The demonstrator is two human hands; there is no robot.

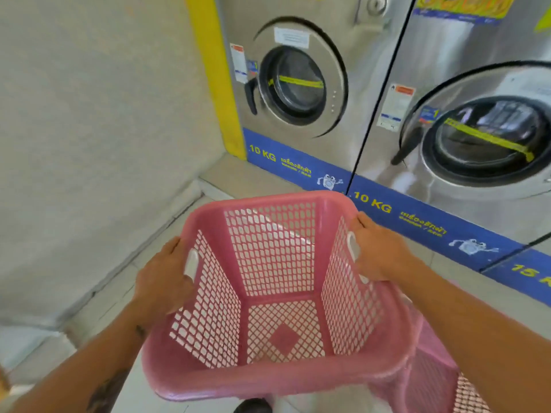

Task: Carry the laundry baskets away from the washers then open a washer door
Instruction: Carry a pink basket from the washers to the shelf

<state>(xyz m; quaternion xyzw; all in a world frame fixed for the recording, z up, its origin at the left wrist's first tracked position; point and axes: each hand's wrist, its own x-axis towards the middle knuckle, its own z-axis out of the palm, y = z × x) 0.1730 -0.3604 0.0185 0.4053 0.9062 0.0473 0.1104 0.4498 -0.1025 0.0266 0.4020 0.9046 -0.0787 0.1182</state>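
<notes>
An empty pink laundry basket (pixel 277 378) with lattice walls hangs in front of me, held off the floor. My left hand (pixel 164 281) grips its left handle slot and my right hand (pixel 377 248) grips the right one. A second pink basket (pixel 432 380) sits below it at the lower right, mostly hidden. Two steel front-load washers stand ahead: the left washer door (pixel 298 81) and the right washer door (pixel 483 138) are both closed, each with a black handle on its left side.
A beige wall (pixel 89 129) closes the left side, with a yellow strip (pixel 220 84) beside the left washer. A blue "10 KG" band (pixel 417 216) runs along the washers' raised base. Tiled floor lies below. A dark shoe tip (pixel 252 406) shows at the bottom.
</notes>
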